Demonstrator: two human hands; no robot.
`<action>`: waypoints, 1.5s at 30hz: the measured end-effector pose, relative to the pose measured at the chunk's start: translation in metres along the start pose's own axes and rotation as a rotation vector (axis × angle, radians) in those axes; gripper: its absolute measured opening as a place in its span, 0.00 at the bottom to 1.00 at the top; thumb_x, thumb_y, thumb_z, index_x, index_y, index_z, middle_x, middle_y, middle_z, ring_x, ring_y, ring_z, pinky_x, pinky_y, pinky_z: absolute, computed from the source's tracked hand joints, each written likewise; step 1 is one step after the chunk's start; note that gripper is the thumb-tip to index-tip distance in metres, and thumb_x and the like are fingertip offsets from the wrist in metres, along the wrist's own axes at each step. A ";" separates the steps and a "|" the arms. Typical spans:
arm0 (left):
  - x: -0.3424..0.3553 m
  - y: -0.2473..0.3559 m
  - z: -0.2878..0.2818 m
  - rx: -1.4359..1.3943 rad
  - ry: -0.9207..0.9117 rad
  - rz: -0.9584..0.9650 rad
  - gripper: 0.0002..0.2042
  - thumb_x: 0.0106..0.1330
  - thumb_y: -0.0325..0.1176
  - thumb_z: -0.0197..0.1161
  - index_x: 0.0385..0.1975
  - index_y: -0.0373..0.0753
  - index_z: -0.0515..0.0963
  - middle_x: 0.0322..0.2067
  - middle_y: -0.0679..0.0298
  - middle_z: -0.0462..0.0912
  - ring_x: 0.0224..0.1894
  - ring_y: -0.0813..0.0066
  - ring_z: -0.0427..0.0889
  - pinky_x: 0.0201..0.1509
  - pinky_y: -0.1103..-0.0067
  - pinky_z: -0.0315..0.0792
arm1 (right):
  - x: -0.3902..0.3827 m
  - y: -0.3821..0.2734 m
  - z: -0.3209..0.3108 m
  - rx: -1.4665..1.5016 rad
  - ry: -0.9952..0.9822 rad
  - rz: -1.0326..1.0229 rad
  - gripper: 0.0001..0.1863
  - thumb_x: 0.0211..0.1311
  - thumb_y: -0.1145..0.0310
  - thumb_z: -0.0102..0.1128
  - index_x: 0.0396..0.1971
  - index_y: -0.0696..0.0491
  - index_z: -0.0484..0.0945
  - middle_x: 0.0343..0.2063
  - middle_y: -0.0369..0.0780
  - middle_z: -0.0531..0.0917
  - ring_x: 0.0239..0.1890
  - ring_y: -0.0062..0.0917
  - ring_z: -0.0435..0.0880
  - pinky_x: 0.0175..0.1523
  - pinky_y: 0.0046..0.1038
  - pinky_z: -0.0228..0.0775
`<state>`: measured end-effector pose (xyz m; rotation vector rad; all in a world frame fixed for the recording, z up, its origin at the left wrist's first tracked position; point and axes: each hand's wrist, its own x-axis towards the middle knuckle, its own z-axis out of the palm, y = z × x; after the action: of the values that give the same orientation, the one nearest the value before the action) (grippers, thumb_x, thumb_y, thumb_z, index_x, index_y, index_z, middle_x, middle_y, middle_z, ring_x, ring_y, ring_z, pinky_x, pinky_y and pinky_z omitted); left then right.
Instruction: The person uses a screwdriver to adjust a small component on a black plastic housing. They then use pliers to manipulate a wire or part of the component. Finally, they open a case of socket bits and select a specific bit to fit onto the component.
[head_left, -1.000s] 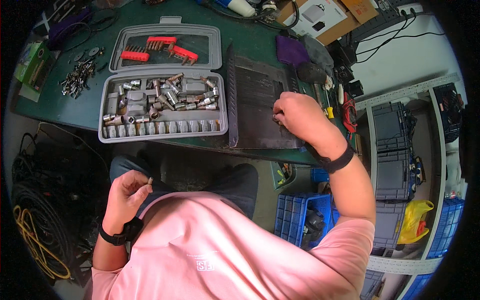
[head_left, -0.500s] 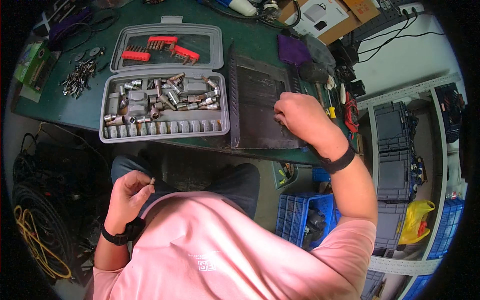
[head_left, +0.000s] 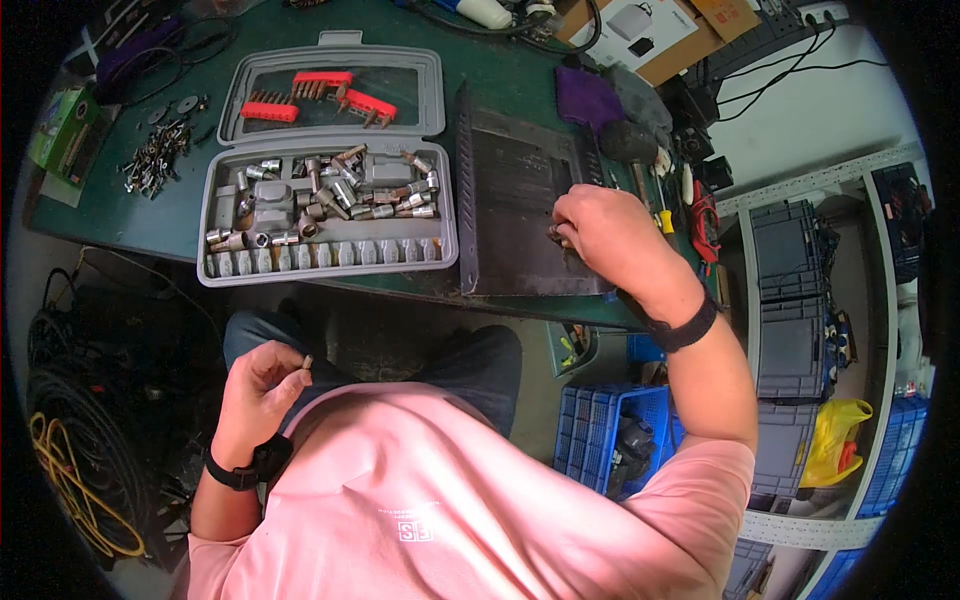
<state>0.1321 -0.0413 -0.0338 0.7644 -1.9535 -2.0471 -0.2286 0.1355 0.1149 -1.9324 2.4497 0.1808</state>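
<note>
My left hand (head_left: 255,400) is over my lap, thumb and fingertips closed on a small pale stub (head_left: 307,362) whose kind I cannot make out. At the bench, my right hand (head_left: 612,232) bends down over a black metal tray (head_left: 500,240). Its fingers are pinched together at the tray's surface, and a small dark piece (head_left: 555,236) shows at the fingertips, too little to name. Left of the tray lies an open grey socket case (head_left: 208,215). Loose metal sockets (head_left: 340,190) fill its base in a jumble, and red bit holders (head_left: 270,108) rest in the lid.
A heap of screws (head_left: 158,160) lies left of the case, near a green box (head_left: 70,135). Beyond the tray are a purple cloth (head_left: 588,97), a rubber mallet (head_left: 628,143) and a yellow-handled screwdriver (head_left: 666,222). A blue crate (head_left: 580,440) stands below the bench, beside shelving with grey bins (head_left: 790,350).
My right fingers have shifted slightly over the tray, and more of the small dark piece shows at their tips. My left hand keeps its pinch in nearly the same place.
</note>
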 end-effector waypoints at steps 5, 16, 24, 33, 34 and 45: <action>0.000 0.003 0.001 -0.011 -0.005 -0.004 0.02 0.62 0.20 0.61 0.32 0.30 0.75 0.26 0.66 0.79 0.29 0.84 0.75 0.34 0.86 0.70 | 0.000 0.003 0.001 -0.007 0.018 -0.014 0.05 0.51 0.71 0.64 0.24 0.57 0.79 0.27 0.47 0.80 0.35 0.43 0.82 0.40 0.40 0.75; 0.003 0.003 0.002 -0.008 -0.012 0.013 0.02 0.63 0.20 0.60 0.31 0.30 0.75 0.27 0.66 0.78 0.29 0.84 0.75 0.34 0.86 0.70 | -0.002 0.007 0.004 0.092 0.035 0.069 0.10 0.48 0.66 0.67 0.25 0.57 0.81 0.27 0.48 0.81 0.35 0.44 0.81 0.41 0.41 0.74; 0.003 0.005 0.003 -0.006 -0.010 -0.011 0.02 0.62 0.20 0.61 0.31 0.30 0.75 0.26 0.66 0.78 0.28 0.85 0.75 0.34 0.86 0.70 | -0.004 -0.002 0.001 0.096 0.112 0.153 0.14 0.54 0.60 0.64 0.23 0.57 0.80 0.26 0.48 0.81 0.33 0.43 0.82 0.38 0.40 0.74; 0.003 0.004 0.005 0.006 -0.011 0.004 0.02 0.62 0.20 0.61 0.31 0.30 0.75 0.26 0.66 0.78 0.28 0.85 0.75 0.34 0.86 0.70 | -0.008 0.002 0.008 -0.099 0.072 0.068 0.13 0.59 0.61 0.59 0.22 0.54 0.79 0.24 0.44 0.81 0.30 0.41 0.82 0.35 0.39 0.75; 0.003 0.004 0.005 0.010 -0.013 0.005 0.02 0.62 0.20 0.61 0.31 0.30 0.75 0.26 0.66 0.78 0.28 0.85 0.75 0.34 0.86 0.70 | -0.008 0.002 0.008 -0.102 0.065 0.067 0.13 0.59 0.61 0.59 0.22 0.54 0.79 0.25 0.44 0.81 0.30 0.41 0.82 0.35 0.39 0.75; 0.003 0.001 0.006 -0.003 -0.009 0.020 0.02 0.63 0.20 0.61 0.31 0.30 0.75 0.26 0.66 0.79 0.29 0.84 0.76 0.34 0.86 0.70 | -0.006 0.004 0.008 -0.022 0.027 0.099 0.11 0.58 0.63 0.59 0.25 0.55 0.78 0.28 0.46 0.81 0.33 0.43 0.82 0.38 0.41 0.75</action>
<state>0.1264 -0.0373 -0.0337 0.7335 -1.9549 -2.0453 -0.2314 0.1427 0.1082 -1.8342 2.5734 0.1852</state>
